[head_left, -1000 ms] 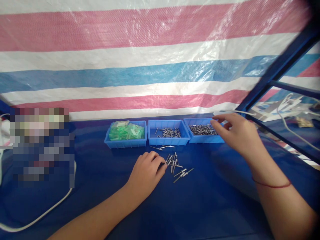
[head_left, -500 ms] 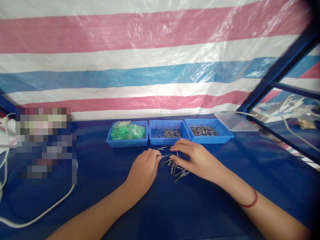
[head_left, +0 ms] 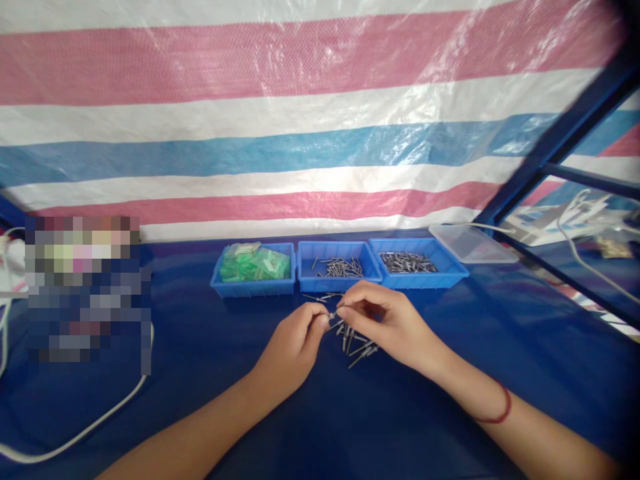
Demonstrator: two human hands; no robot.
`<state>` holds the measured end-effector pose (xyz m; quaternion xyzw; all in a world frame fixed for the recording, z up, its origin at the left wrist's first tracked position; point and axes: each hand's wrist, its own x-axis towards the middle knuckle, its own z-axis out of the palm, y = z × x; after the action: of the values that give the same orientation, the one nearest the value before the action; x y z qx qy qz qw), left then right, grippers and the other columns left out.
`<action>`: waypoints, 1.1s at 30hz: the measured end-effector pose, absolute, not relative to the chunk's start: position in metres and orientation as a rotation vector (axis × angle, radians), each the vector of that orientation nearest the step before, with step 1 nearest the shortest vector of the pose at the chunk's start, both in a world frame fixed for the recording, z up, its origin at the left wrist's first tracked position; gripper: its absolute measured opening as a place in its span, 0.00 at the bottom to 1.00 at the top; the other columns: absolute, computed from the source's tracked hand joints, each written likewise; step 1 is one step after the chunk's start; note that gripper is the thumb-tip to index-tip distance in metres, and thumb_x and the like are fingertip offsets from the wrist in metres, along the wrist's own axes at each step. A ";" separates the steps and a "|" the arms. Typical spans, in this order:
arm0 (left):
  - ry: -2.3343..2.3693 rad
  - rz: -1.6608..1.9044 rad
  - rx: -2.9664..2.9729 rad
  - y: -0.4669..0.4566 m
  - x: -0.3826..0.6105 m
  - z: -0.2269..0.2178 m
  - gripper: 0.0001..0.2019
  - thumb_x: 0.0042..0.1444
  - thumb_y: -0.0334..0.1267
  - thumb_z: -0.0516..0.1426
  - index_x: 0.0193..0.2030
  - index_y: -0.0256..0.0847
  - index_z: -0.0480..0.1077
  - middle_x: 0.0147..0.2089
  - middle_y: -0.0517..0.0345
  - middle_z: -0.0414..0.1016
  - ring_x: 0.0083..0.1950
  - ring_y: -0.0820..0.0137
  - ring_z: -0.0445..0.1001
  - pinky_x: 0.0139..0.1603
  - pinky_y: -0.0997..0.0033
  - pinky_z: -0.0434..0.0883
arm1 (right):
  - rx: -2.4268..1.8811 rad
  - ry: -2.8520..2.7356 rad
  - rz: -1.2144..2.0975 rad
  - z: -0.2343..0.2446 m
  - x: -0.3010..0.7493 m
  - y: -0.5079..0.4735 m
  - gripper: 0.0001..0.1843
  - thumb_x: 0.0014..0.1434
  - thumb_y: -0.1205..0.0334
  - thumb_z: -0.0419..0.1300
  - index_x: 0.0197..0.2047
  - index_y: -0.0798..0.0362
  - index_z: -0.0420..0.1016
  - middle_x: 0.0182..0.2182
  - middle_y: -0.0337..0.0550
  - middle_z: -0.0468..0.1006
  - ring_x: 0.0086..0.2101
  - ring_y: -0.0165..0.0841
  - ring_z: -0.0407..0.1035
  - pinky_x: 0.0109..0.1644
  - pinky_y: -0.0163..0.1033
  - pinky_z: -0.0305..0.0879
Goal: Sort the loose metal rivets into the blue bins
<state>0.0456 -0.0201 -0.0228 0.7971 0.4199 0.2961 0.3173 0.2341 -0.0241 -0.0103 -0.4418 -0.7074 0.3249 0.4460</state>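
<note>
A loose pile of small metal pins (head_left: pixel 356 345) lies on the blue table cover. Just above its left end my left hand (head_left: pixel 295 343) and my right hand (head_left: pixel 387 323) meet fingertip to fingertip. Both are pinched on one thin metal pin (head_left: pixel 333 311) held between them. Behind the hands stand three blue trays in a row: the left tray (head_left: pixel 253 287) holds green packets, the middle tray (head_left: pixel 336 280) a few pins, the right tray (head_left: pixel 425 275) a thicker heap of pins. My right wrist wears a red string.
A clear plastic lid (head_left: pixel 470 243) lies right of the trays. A white cable (head_left: pixel 95 417) curves over the table at the left. A striped tarp (head_left: pixel 300 113) hangs behind. A blue frame bar (head_left: pixel 550 143) slants at the right, with cables beyond it.
My right hand came back from the right tray to the pile. It has lifted slightly, and both hands now pinch one pin between them.
</note>
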 end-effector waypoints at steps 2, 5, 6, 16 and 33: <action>1.066 0.782 2.096 -0.021 0.046 -0.022 0.11 0.67 0.37 0.45 0.39 0.40 0.67 0.36 0.57 0.72 0.39 0.69 0.71 0.42 0.72 0.65 | -1.100 -1.754 0.810 -0.010 0.235 -0.024 0.06 0.58 0.60 0.60 0.32 0.53 0.73 0.29 0.42 0.72 0.26 0.29 0.63 0.28 0.36 0.58; 1.024 0.789 2.104 -0.021 0.046 -0.022 0.11 0.67 0.37 0.45 0.41 0.40 0.67 0.38 0.57 0.72 0.40 0.69 0.71 0.43 0.72 0.65 | -1.092 -1.771 0.799 -0.009 0.235 -0.025 0.06 0.58 0.60 0.59 0.32 0.53 0.73 0.28 0.41 0.71 0.25 0.29 0.61 0.28 0.36 0.57; 1.020 0.789 2.111 -0.021 0.046 -0.022 0.10 0.66 0.37 0.46 0.41 0.40 0.68 0.38 0.57 0.72 0.40 0.69 0.71 0.43 0.72 0.65 | -1.088 -1.776 0.794 -0.009 0.235 -0.025 0.06 0.58 0.60 0.59 0.32 0.53 0.73 0.28 0.41 0.71 0.25 0.29 0.60 0.28 0.36 0.57; 1.119 0.913 2.087 -0.021 0.046 -0.020 0.05 0.63 0.36 0.52 0.38 0.40 0.66 0.35 0.60 0.70 0.36 0.72 0.68 0.38 0.74 0.64 | -1.097 -1.867 0.709 -0.007 0.237 -0.023 0.04 0.58 0.66 0.57 0.33 0.54 0.73 0.28 0.40 0.70 0.24 0.27 0.60 0.28 0.34 0.58; 1.272 0.454 2.591 -0.016 0.043 -0.024 0.10 0.63 0.43 0.53 0.44 0.45 0.72 0.43 0.57 0.73 0.44 0.64 0.71 0.41 0.63 0.63 | -1.862 -1.677 -0.211 0.012 0.321 0.003 0.12 0.56 0.54 0.59 0.34 0.53 0.77 0.19 0.38 0.70 0.21 0.32 0.65 0.26 0.36 0.54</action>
<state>0.0428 -0.0156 -0.0237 0.8814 0.4327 0.1544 0.1095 0.3210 0.0026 0.0121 -0.7042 -0.6345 -0.0798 0.3085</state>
